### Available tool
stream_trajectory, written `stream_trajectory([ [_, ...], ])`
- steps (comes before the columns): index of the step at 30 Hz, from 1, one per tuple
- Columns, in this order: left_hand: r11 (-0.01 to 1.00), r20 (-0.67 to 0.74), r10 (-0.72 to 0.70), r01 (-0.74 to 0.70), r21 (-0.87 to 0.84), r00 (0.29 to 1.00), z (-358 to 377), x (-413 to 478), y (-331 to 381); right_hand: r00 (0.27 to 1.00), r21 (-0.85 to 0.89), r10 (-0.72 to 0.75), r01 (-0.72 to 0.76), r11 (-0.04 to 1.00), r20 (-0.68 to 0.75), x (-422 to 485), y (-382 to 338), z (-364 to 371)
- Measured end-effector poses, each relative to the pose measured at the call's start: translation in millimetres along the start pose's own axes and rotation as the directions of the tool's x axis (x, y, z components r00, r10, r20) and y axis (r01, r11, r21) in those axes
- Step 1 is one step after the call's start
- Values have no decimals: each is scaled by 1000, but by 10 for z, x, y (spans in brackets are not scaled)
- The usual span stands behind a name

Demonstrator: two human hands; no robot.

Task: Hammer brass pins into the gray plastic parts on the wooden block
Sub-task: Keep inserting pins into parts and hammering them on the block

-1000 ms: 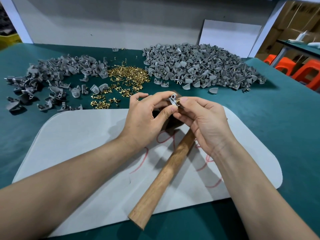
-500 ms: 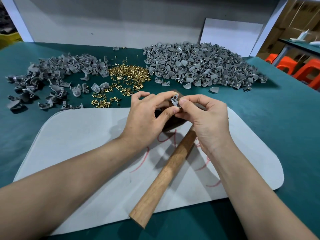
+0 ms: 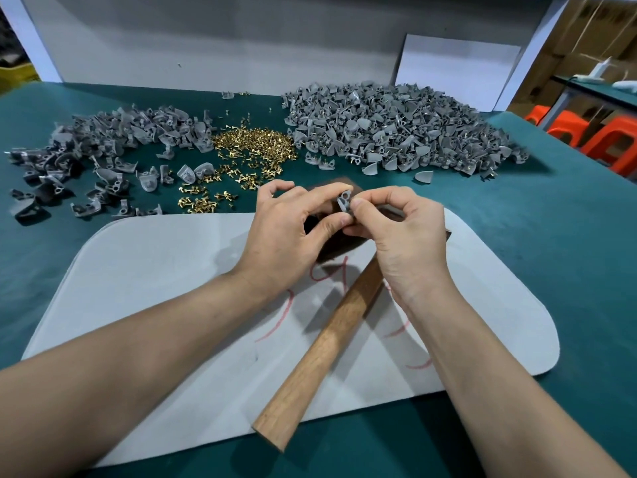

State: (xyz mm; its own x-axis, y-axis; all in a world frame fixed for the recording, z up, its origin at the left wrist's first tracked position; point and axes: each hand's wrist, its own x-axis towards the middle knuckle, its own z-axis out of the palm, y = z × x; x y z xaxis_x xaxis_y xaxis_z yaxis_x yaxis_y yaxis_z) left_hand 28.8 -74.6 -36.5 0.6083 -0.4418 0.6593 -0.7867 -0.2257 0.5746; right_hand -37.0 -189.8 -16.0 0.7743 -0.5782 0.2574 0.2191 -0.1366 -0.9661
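My left hand [image 3: 289, 232] pinches a small gray plastic part [image 3: 344, 201] between thumb and forefinger above the dark wooden block [image 3: 336, 248]. My right hand [image 3: 401, 232] meets it from the right, its thumb and forefinger pinched against the part's side; any pin between them is hidden. The block is mostly covered by both hands. A hammer lies on the mat, its wooden handle [image 3: 320, 353] running down-left from under my right hand; its head is hidden. Loose brass pins [image 3: 253, 146] lie in a heap behind the hands.
A light gray mat [image 3: 155, 288] covers the green table [image 3: 568, 236]. A pile of gray parts [image 3: 393, 129] sits at the back right, a darker spread of gray parts [image 3: 103, 139] at the back left. Orange stools [image 3: 599, 136] stand beyond the right edge.
Both hands have stayed together over the block; my right fingers have shifted slightly along the gray part. The hammer has not moved.
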Motion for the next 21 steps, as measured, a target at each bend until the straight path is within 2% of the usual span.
stream_trajectory([
  [8, 1000, -6, -12, 11, -15, 1000, -12, -6, 29, 999, 76, 48, -48, 996, 2, -3, -5, 15],
  [17, 991, -15, -34, 31, -129, 999, -2, 22, -2, 999, 158, 46, -48, 986, 17, -22, -42, 37],
  [21, 993, -12, -28, 26, -119, 1000, -1, 20, -13, 998, 117, 53, -54, 992, 15, -36, -41, 62],
])
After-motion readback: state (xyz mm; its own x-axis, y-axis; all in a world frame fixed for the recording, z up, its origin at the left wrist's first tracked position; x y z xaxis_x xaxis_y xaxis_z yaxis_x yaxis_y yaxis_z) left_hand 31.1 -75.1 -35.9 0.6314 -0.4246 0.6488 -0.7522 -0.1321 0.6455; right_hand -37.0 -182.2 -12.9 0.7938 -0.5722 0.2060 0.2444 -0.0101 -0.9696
